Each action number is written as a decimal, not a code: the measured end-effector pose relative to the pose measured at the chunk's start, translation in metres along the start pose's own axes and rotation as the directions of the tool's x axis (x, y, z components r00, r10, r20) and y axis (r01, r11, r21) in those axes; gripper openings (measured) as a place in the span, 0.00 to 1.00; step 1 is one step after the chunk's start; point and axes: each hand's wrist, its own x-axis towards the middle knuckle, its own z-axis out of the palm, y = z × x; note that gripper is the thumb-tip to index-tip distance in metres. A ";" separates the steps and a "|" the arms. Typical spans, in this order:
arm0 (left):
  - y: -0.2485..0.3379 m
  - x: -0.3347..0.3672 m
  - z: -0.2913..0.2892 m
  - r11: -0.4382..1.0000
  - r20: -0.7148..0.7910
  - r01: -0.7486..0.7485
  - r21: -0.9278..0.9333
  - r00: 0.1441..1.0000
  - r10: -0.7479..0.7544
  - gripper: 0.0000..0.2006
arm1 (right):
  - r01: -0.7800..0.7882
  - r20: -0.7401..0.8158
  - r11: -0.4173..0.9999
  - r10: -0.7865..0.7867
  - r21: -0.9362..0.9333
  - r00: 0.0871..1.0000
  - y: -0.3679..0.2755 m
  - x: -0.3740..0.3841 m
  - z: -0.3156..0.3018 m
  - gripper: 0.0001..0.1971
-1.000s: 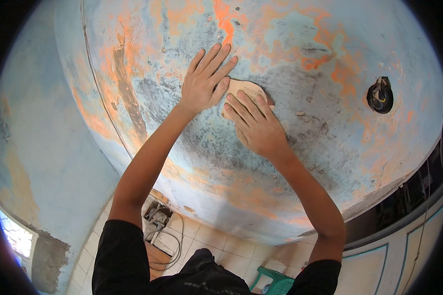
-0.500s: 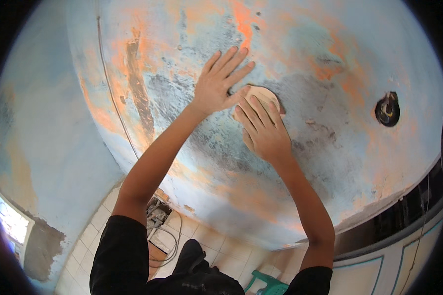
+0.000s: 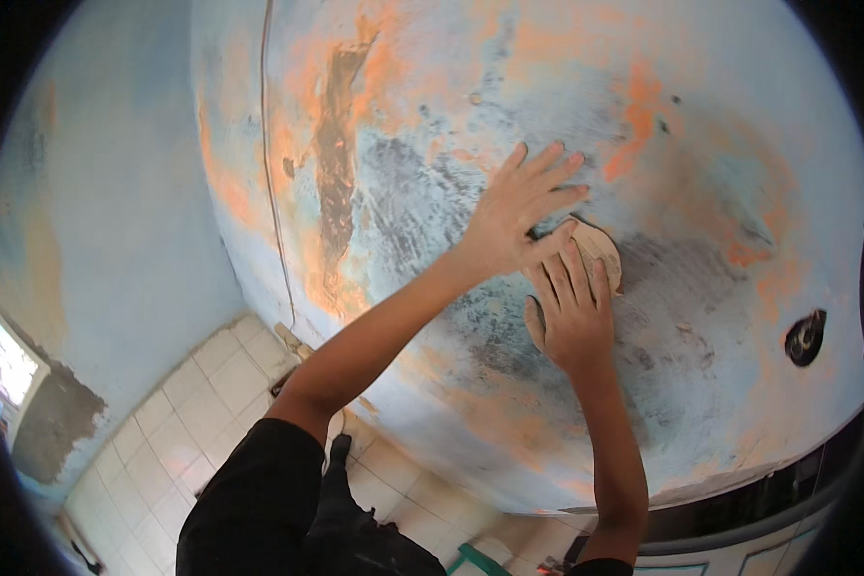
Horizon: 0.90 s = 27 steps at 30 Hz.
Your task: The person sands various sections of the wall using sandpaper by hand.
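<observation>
A beige, rounded piece of paper-like sheet (image 3: 599,252) lies against the pale blue wall mottled with orange and dark grey patches (image 3: 451,384), directly under the straight fingers of the right hand (image 3: 576,317). That hand is flat, its fingers nearly side by side and its thumb held apart; the sheet shows beyond its fingertips and along its right side. The left hand (image 3: 520,216) is wide, fingers spread and gripping nothing, up and to the left of the sheet. Its thumb reaches to the sheet's upper left edge, close by the right fingertips; whether it presses there cannot be told. Well to the right of both hands is a dark round hole (image 3: 804,338) in the wall; a thin brown cable (image 3: 271,163) runs down the wall at left.
</observation>
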 end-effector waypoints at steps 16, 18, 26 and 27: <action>0.003 -0.155 -0.080 0.838 -0.037 0.499 -0.220 0.854 -0.518 0.23 | -0.102 0.202 0.944 0.039 0.312 0.979 -0.119 0.110 0.067 0.22; -0.013 -0.158 -0.092 0.809 -0.089 0.542 -0.226 0.816 -0.572 0.24 | -0.069 0.199 0.930 -0.005 0.362 0.980 -0.130 0.129 0.075 0.23; -0.073 -0.176 -0.116 0.772 -0.110 0.541 -0.333 0.791 -0.602 0.29 | -0.028 0.110 0.855 -0.034 0.517 0.993 -0.153 0.178 0.098 0.23; -0.078 -0.178 -0.117 0.708 -0.048 0.567 -0.421 0.765 -0.642 0.29 | -0.052 0.092 0.815 -0.002 0.577 0.996 -0.154 0.179 0.099 0.23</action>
